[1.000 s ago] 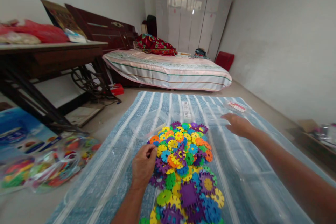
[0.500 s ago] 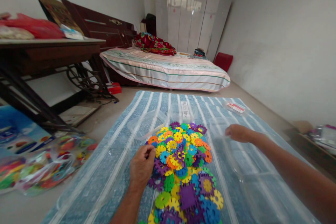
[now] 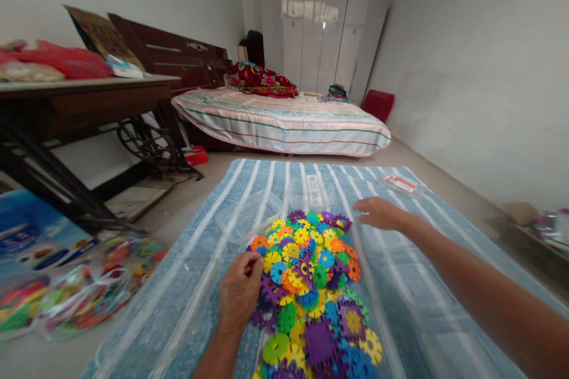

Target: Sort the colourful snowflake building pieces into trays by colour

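Note:
A long heap of plastic interlocking discs in yellow, orange, blue, green and purple lies on a striped blue cloth. Square purple pieces are mixed in near the front. At the heap's left edge is my left hand, its fingers curled together; anything inside them is hidden. My right hand hovers beyond the heap's far right side, fingers stretched toward it and holding nothing visible. Beneath that arm are clear plastic containers, faint against the cloth.
Behind the heap stand a clear container and another marked "With love". A small clear box with a red label sits farther right. Bags of colourful pieces lie on the floor at left, below a treadle table. A bed is beyond.
My right hand has moved left from the clear container toward the heap, and its fingers have straightened. My left hand stays at the heap's edge. The view has tilted slightly.

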### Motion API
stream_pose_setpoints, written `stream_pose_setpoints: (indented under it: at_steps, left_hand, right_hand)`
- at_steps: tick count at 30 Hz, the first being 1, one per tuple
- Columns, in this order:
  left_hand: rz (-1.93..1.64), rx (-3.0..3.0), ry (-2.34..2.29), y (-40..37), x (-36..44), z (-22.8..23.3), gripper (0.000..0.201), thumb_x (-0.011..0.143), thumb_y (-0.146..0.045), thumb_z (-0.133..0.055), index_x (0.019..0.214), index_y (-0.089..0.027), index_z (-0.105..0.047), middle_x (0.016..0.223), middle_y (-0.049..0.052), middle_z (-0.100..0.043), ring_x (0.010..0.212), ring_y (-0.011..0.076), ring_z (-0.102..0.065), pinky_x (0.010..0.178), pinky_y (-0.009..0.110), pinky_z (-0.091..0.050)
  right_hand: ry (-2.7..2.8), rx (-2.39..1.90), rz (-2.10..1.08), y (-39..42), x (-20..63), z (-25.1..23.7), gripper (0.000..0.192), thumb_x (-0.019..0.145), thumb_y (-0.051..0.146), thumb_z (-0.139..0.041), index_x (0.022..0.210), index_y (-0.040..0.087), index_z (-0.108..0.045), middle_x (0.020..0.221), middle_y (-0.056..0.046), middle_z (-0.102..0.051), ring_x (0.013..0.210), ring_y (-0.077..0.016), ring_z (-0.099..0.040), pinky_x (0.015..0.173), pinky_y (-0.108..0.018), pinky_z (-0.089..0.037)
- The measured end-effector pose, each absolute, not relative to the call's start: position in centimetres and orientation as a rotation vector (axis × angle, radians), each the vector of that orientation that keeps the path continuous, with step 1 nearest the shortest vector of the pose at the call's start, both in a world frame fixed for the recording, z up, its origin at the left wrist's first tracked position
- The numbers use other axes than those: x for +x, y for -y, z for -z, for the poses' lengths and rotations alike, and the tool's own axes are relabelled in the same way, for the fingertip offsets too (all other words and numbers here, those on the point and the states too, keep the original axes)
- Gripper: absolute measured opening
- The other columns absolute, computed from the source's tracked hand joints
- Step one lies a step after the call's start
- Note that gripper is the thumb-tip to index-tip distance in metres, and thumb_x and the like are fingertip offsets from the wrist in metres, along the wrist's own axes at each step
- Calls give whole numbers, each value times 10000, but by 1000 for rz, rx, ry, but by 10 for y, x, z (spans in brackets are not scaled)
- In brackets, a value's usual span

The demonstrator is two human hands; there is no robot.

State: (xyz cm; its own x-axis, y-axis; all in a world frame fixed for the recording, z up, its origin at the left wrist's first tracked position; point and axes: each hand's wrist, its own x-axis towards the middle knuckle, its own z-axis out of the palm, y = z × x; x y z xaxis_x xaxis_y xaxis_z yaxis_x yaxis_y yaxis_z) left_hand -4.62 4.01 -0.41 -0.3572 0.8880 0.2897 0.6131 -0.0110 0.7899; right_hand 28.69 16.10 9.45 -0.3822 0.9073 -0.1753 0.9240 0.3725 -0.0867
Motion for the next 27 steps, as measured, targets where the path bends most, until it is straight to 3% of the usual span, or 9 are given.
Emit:
stream_pose_setpoints:
  at_steps: [4, 9, 16, 21, 27]
  left_hand:
    - [-1312, 1568, -1971, -40, -46, 5, 212, 728, -417, -494, 734, -245, -618, 744, -22, -674, 701, 159, -636, 718, 269, -522]
    - [-1327, 1547, -1973, -40, -45, 4, 211, 720, -418, -495, 722, -245, -615, 725, -24, -667, 695, 159, -638, 712, 268, -524]
    - [-1325, 1531, -1973, -41, -46, 2, 216, 716, -426, -492, 703, -248, -613, 718, -27, -670, 673, 157, -637, 694, 264, -525]
    - [-1307, 1531, -1979, -41, -48, 2, 240, 707, -451, -497, 711, -245, -622, 725, -28, -674, 668, 159, -637, 689, 270, -521]
    - [-1303, 1513, -1988, -41, -47, 0, 246, 696, -457, -496, 702, -246, -624, 719, -29, -671, 655, 160, -631, 690, 270, -517]
  right_hand:
    - [-2451, 1724, 172, -169, 267, -97, 357, 814, 410, -527, 1096, 214, -626, 1029, -79, -676, 948, -228, -622, 751, -292, -468]
    - [-2398, 1780, -22, -168, 262, -109, 312, 848, 302, -479, 1094, 162, -609, 1066, -145, -647, 996, -282, -599, 798, -381, -459]
    - [-2596, 1582, -113, -188, 212, -105, 385, 862, 306, -539, 1228, 192, -506, 1218, -80, -552, 1143, -238, -488, 908, -337, -428]
    - [-2551, 1522, -74, -202, 192, -84, 341, 888, 340, -533, 1172, 152, -526, 1177, -73, -551, 989, -203, -571, 827, -414, -492]
    - [-2334, 1686, -65, -230, 248, -88, 330, 887, 343, -533, 1169, 171, -530, 1173, -77, -555, 981, -190, -575, 824, -400, -498]
